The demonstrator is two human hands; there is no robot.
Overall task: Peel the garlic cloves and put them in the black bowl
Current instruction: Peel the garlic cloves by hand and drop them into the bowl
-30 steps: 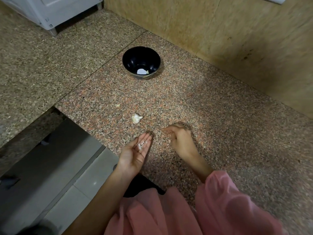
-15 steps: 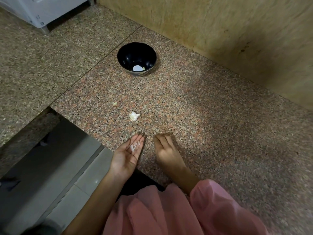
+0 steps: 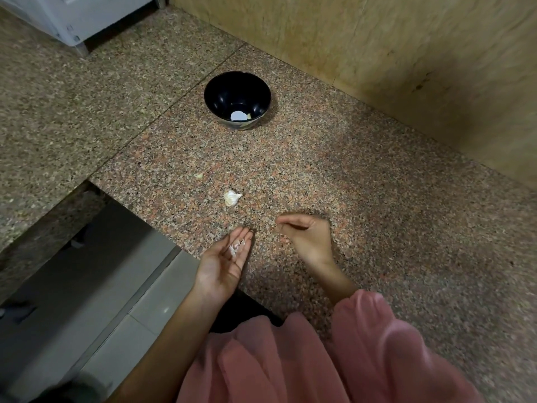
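Note:
The black bowl (image 3: 220,96) stands on the granite counter near the back wall, with a white peeled clove (image 3: 238,115) and a small pale bit on its bottom. An unpeeled garlic piece (image 3: 231,197) lies on the counter just beyond my hands. My left hand (image 3: 225,264) is palm up at the counter's edge, with its fingers straight and white peel scraps (image 3: 236,247) lying on them. To its right, my right hand (image 3: 305,238) hovers low over the counter, motion-blurred, thumb and fingertips drawn together and pointing left. Whether it pinches anything is hidden.
A small pale scrap (image 3: 198,175) lies on the counter left of the garlic. The counter (image 3: 334,181) ends at a cut-out on the left, with floor tiles (image 3: 122,338) below. A tan wall (image 3: 406,53) bounds the back and a white appliance (image 3: 87,16) stands at the far left.
My right hand has lifted from lying flat on the counter and drawn its fingertips together, shifting slightly right. My left hand stays palm up with the peel scraps.

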